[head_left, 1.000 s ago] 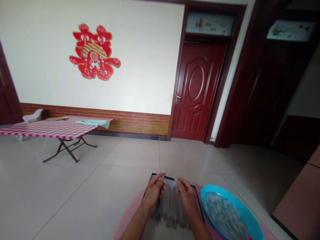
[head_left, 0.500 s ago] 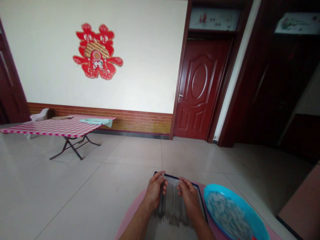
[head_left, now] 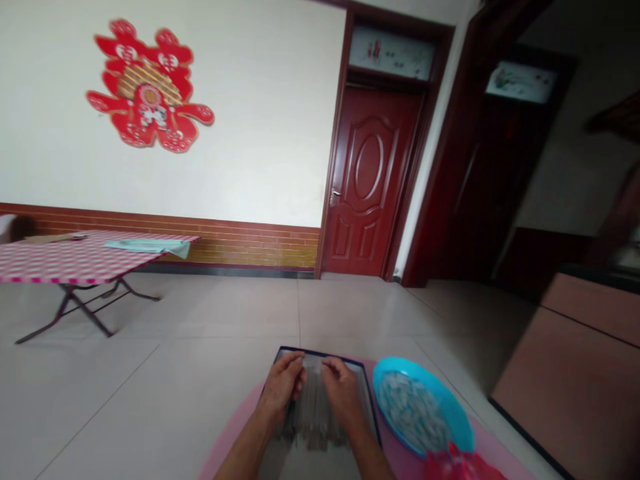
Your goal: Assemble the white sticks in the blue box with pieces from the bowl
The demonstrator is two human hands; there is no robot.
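Observation:
My left hand point(head_left: 284, 387) is over the left part of a shallow dark-rimmed tray point(head_left: 369, 393), its thumb and fingers pinched together. Across from it, my right hand point(head_left: 343, 390) is closed in a similar pinch over the right part. Whatever the fingertips hold is too small and blurred to name. Between and below my hands, several thin greyish strips point(head_left: 314, 410) lie side by side in the tray, pointing away from me. The tray rests on a round pink surface point(head_left: 227, 433).
Right of the tray stands a blue basin point(head_left: 463, 417) with many small whitish pieces point(head_left: 413, 410) in it. A crumpled red plastic bag point(head_left: 460, 465) lies near it. A checked folding table point(head_left: 95, 257) stands far left; a brownish-pink cabinet-like block point(head_left: 565, 387) stands at the right.
The view has swung to the right, so the room and tray appear shifted left. The red bag shows more now. My hands stay pinched over the tray, slightly closer together.

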